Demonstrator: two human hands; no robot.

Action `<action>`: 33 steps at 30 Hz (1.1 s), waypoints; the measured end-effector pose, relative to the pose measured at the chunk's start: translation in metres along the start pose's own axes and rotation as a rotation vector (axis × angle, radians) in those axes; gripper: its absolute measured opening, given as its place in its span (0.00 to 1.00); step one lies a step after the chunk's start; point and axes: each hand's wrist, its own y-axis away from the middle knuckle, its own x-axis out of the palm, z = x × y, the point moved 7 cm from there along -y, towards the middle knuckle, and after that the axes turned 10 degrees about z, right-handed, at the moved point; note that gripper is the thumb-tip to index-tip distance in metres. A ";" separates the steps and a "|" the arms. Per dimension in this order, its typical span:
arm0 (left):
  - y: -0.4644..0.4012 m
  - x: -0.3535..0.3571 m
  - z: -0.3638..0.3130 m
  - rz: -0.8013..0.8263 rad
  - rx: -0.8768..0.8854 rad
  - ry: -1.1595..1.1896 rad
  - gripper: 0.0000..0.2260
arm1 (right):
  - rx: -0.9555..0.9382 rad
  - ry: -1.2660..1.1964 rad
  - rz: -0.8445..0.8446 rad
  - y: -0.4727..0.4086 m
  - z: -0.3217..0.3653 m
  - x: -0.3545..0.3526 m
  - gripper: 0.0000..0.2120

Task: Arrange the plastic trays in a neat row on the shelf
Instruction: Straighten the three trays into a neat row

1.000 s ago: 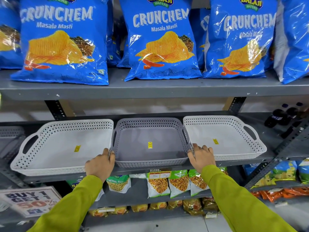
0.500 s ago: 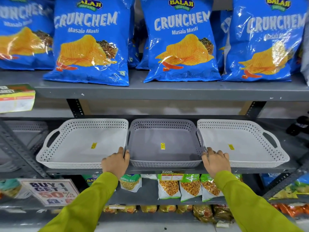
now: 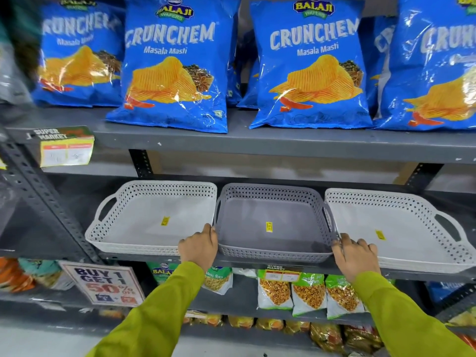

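Observation:
Three perforated plastic trays stand side by side on the grey middle shelf (image 3: 257, 261). The left white tray (image 3: 144, 228) and the right white tray (image 3: 412, 235) flank a grey tray (image 3: 257, 228). My left hand (image 3: 199, 247) grips the front left corner of the grey tray, where it meets the left white tray. My right hand (image 3: 356, 255) rests on the front right corner of the grey tray, with fingers spread over the rim of the right white tray. Each tray carries a small yellow sticker inside.
Blue Crunchem crisp bags (image 3: 175, 73) fill the shelf above. Small snack packets (image 3: 309, 295) hang on the shelf below. A "Buy 1 Get 1" sign (image 3: 103, 284) leans at lower left. A slotted grey upright (image 3: 46, 197) stands at the left.
The view has swung left, so the trays now sit further right in the frame. Both hands stay on the grey tray's front corners. The trays look closer together and more level.

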 end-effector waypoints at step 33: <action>-0.006 -0.008 0.001 0.020 0.097 -0.025 0.17 | 0.009 -0.020 -0.038 0.001 0.002 -0.003 0.30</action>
